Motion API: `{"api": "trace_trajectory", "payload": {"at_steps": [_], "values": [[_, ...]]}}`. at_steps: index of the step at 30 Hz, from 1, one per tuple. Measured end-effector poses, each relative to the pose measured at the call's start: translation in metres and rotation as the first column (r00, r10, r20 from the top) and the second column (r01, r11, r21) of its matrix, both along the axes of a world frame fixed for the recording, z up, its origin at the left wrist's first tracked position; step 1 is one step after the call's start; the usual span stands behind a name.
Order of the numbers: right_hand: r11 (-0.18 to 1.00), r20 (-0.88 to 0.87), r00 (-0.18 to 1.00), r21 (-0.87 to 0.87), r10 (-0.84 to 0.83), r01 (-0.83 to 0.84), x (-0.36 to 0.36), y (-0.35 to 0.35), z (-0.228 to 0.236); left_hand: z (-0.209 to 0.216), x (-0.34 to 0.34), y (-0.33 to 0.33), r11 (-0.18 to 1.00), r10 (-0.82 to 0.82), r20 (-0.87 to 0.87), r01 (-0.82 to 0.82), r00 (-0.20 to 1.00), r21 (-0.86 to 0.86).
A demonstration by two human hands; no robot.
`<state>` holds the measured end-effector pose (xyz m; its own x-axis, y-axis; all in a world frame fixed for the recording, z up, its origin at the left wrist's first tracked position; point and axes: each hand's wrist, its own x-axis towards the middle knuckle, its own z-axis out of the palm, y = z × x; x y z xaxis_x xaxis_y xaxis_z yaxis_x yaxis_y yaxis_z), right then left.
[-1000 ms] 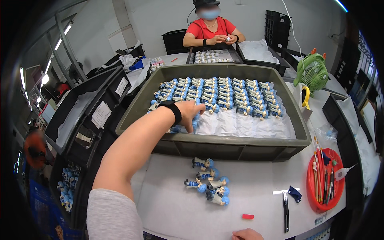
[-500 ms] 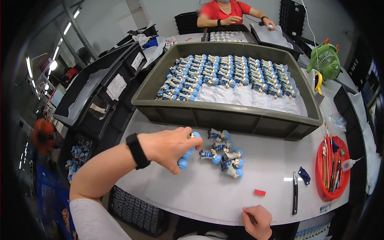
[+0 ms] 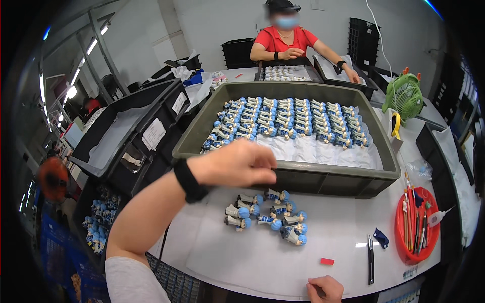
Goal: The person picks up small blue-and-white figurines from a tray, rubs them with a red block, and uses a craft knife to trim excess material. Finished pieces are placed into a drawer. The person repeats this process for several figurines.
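Note:
My left hand (image 3: 237, 164) hangs over the near wall of the big olive-grey bin (image 3: 323, 178), fingers loosely bent and apart, with nothing visible in them. Blue-haired figurines (image 3: 283, 115) lie in close rows on white lining inside the bin. Between the bin and me, several loose figurines lie on the white table, one group at left (image 3: 238, 222) and another at right (image 3: 293, 235). At the table's near edge rests my right hand (image 3: 326, 289), its fingers curled in with nothing seen in them.
A red basket (image 3: 411, 258) of brushes and a squeeze bottle stands at right, near a black pen (image 3: 371, 260), a dark blue piece (image 3: 381, 238) and a red strip (image 3: 327, 261). A green fan (image 3: 405, 93) stands behind. Black crates (image 3: 151, 131) line the left. Across, a co-worker (image 3: 285, 45) sits.
My left hand has lifted off the left figurines and moved forward to the bin's near wall, leaving them on the table. The view has tilted upward. The co-worker's arm has reached into a crate.

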<state>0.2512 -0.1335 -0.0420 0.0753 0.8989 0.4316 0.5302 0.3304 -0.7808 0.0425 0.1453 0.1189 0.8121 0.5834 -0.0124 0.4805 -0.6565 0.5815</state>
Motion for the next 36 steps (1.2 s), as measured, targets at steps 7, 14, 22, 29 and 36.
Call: {"api": "trace_trajectory", "payload": {"at_steps": [7, 14, 22, 29, 36], "values": [[0.999, -0.021, 0.999, 0.000, 0.042, -0.042, -0.002, 0.000, 0.002, -0.024, -0.008, 0.107, 0.994, 0.110, -0.590, -0.071, 0.800, 0.089], [0.998, -0.047, 0.999, -0.055, 0.015, -0.018, 0.001, 0.003, 0.004, -0.058, 0.030, 0.123, 0.998, -0.060, -0.780, 0.058, 0.623, -0.031], [0.999, -0.039, 0.998, -0.019, 0.049, -0.049, 0.001, 0.005, 0.004, -0.072, 0.028, 0.124, 0.995, -0.071, -0.759, 0.102, 0.647, -0.005], [0.999, -0.033, 0.999, -0.010, 0.040, -0.040, 0.000, 0.004, 0.003, -0.060, 0.026, 0.117, 0.999, -0.042, -0.748, 0.052, 0.662, -0.010], [1.000, -0.023, 0.999, -0.009, 0.028, -0.028, 0.000, 0.004, 0.003, -0.017, -0.009, 0.146, 0.984, 0.147, -0.649, -0.042, 0.746, 0.174]]}}
